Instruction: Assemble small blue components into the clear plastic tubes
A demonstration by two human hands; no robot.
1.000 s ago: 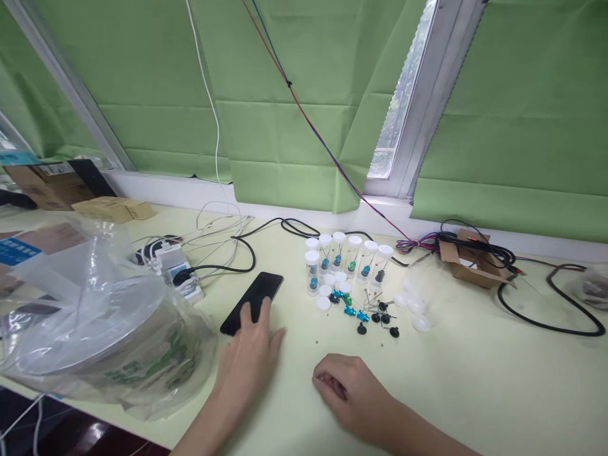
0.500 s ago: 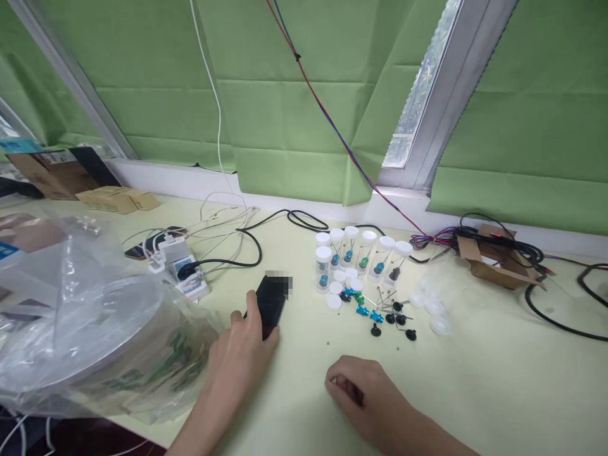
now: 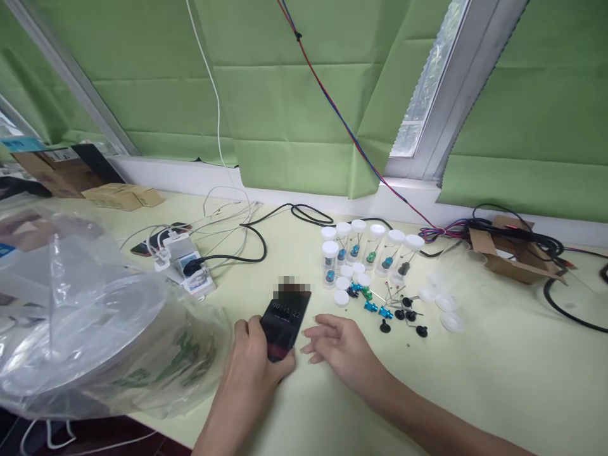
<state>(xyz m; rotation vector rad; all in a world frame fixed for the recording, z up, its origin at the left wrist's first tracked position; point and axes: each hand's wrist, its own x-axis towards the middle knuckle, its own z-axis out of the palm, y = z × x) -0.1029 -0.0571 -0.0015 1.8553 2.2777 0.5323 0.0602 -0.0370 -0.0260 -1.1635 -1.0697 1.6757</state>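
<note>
My left hand (image 3: 254,358) grips a black smartphone (image 3: 284,323) by its near end, thumb on one edge and fingers on the other. White timer digits glow on the phone's screen; its far end is blurred out. Just right of the phone is my right hand (image 3: 339,348), empty, its fingers apart and pointing at the phone without touching it. Beyond it stand several clear vials with white caps (image 3: 330,266), with blue, green or dark pieces inside. In front of them lie loose white caps (image 3: 341,297), blue metal fittings (image 3: 386,312), black knobs (image 3: 422,331) and thin pins.
A large plastic-wrapped clear round container (image 3: 156,342) fills the left side. Behind it lie a power strip (image 3: 197,278) with plugs and a dark device (image 3: 159,239). Cardboard boxes (image 3: 118,196) stand back left. An open carton (image 3: 515,259) with cables is at right, near clear lids (image 3: 451,321).
My left hand has drawn the phone nearer and slightly right; its screen now shows a lit timer. My right hand has opened from a loose fist and moved up towards the phone.
</note>
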